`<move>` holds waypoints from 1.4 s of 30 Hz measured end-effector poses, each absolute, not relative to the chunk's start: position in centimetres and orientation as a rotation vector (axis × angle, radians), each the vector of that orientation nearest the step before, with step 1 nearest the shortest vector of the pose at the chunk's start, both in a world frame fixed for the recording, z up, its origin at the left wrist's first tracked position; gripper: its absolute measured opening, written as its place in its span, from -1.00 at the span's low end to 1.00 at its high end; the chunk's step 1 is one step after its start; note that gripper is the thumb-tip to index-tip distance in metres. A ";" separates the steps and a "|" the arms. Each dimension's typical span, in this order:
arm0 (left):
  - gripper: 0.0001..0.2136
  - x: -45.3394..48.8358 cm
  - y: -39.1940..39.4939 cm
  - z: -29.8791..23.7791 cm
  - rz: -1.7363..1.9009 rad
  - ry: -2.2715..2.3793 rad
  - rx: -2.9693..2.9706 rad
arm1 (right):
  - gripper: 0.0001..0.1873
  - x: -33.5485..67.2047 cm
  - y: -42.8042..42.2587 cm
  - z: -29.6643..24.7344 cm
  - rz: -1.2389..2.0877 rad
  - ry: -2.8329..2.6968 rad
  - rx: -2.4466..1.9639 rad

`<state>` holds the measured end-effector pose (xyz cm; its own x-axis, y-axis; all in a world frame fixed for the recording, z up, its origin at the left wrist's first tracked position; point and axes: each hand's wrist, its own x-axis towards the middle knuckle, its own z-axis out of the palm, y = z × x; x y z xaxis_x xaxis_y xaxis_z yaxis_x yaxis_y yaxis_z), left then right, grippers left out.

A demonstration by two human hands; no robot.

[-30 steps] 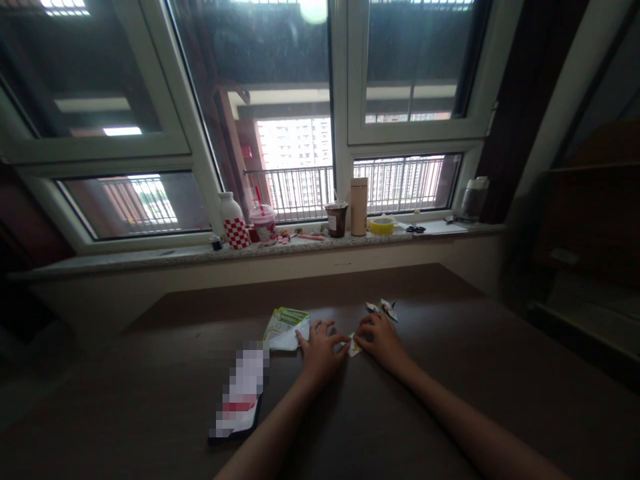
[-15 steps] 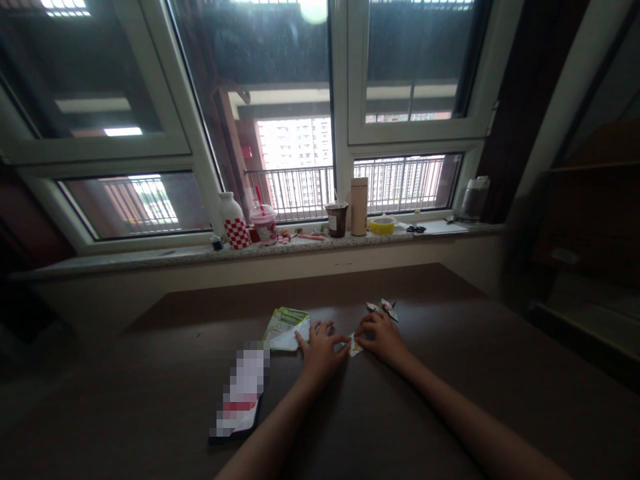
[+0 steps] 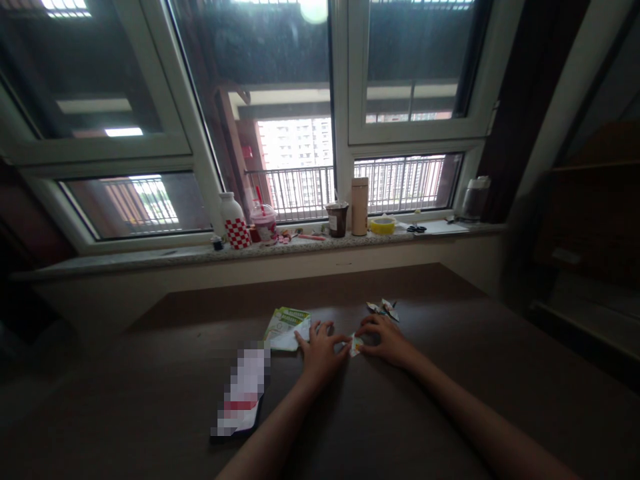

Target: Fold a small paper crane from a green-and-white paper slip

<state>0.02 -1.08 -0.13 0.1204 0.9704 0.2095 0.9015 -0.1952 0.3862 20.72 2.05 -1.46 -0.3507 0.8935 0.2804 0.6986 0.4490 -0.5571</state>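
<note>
A small piece of folded paper [image 3: 355, 345], pale with green and orange print, lies on the table between my hands. My left hand [image 3: 321, 352] pinches its left edge with thumb and forefinger. The other left fingers are spread, the outermost touching a stack of green-and-white printed sheets [image 3: 287, 327]. My right hand [image 3: 389, 341] is at the paper's right side, thumb and forefinger apart; whether they touch it is hard to tell. Just beyond the right hand sit several small folded paper pieces [image 3: 385, 309] with similar print.
A phone [image 3: 243, 393], its screen blurred out, lies left of my left forearm on the brown table [image 3: 150, 373]. Along the windowsill stand a checkered bottle [image 3: 235, 223], a pink drink cup [image 3: 264, 223], a dark cup [image 3: 337, 220], a beige flask [image 3: 359, 207], yellow tape [image 3: 383, 227] and scissors [image 3: 416, 229].
My right thumb and forefinger have parted and moved slightly right, showing more of the small folded paper. My left hand has stayed in place.
</note>
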 end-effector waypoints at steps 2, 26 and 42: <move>-0.81 0.1 -1.1 -0.1 0.630 1.871 2.225 | -0.72 20.7 1.9 -1.5 0.471 -2.145 -1.338; -0.77 0.3 -1.0 0.3 0.550 1.905 2.194 | -0.84 21.2 1.8 -2.2 0.511 -2.141 -1.269; -0.78 0.2 -0.9 0.1 0.541 1.901 2.229 | -0.79 20.4 2.4 -2.3 0.343 -2.107 -1.421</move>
<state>0.16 -0.85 0.13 0.1257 0.9780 0.1666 0.9192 -0.1779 0.3512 20.35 2.37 -2.33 -0.2735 0.9098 0.3122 0.7637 0.4027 -0.5045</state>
